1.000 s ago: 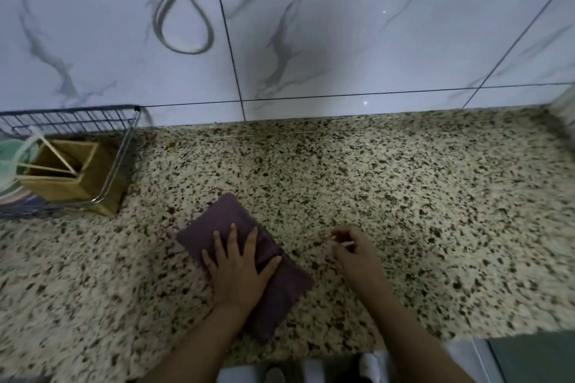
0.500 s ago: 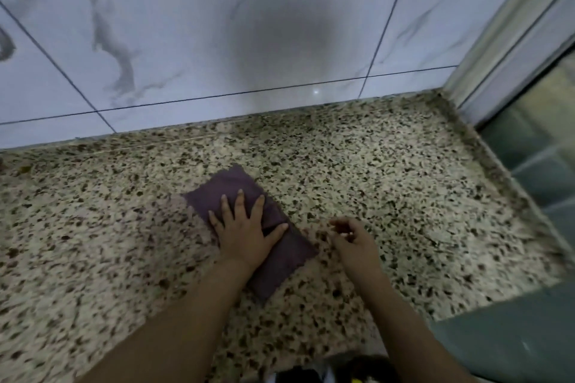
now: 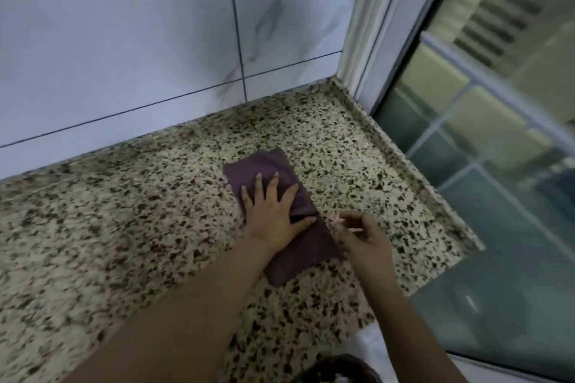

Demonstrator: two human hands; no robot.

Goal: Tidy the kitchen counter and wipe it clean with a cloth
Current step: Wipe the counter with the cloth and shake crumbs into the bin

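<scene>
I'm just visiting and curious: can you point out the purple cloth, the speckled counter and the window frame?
purple cloth (image 3: pixel 267 165): head view, bare far end beyond the fingers.
speckled counter (image 3: pixel 102 227): head view, bare stretch left of the cloth.
window frame (image 3: pixel 370 40): head view, pale upright post at the counter's far right corner.

No readable text, labels or numbers anywhere

small pale scrap (image 3: pixel 348 225) in right hand (image 3: pixel 364 238) too blurred to identify, cloth (image 3: pixel 281 214) middle hidden under left hand (image 3: pixel 273 211)
</scene>
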